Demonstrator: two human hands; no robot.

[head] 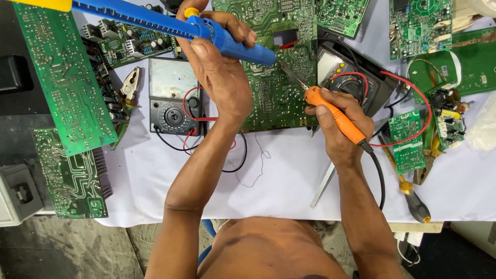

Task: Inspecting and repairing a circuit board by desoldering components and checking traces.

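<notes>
While the left hand [219, 57] is wrapped tight around a long blue plastic desoldering pump with a yellow plunger [155, 19], its nozzle points down at the large green circuit board [281, 95] lying solder-side up on the white-covered bench [289, 181]. Right hand [338, 121] is closed pen-style on an orange-handled soldering iron [336, 116]; metal tip rests on or just above the board, close beside the pump nozzle. Exact contact cannot be told.

Judgement: step in hand looks like clearing one joint. To do it well, hold the iron tip flat on the pad until solder flows, keep the nozzle just beside it and nearly upright, thumb ready on the release.

Nearby: grey analog multimeter [173, 95] left of the board, digital meter with red lead [343, 72] to the right, pliers [130, 85].
</notes>
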